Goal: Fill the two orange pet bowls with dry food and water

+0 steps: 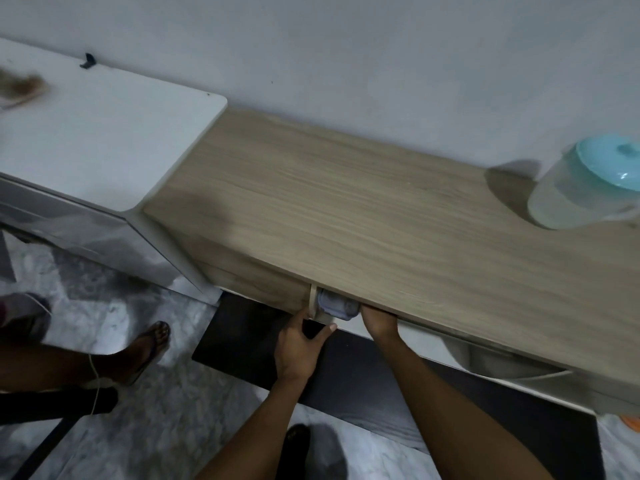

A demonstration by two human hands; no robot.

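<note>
Left hand (299, 344) pinched the drawer (323, 315) edge under the worktop (346, 209); right hand (379, 322) reached inside, grip hidden, cannot tell. One orange bowl (631, 421) barely showed on the floor, far right. Risk: drawer closing on fingers; jug (585, 183) untouched.

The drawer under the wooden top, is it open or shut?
Open: the drawer sticks out from under the wooden top, with both hands at its edge.
</note>
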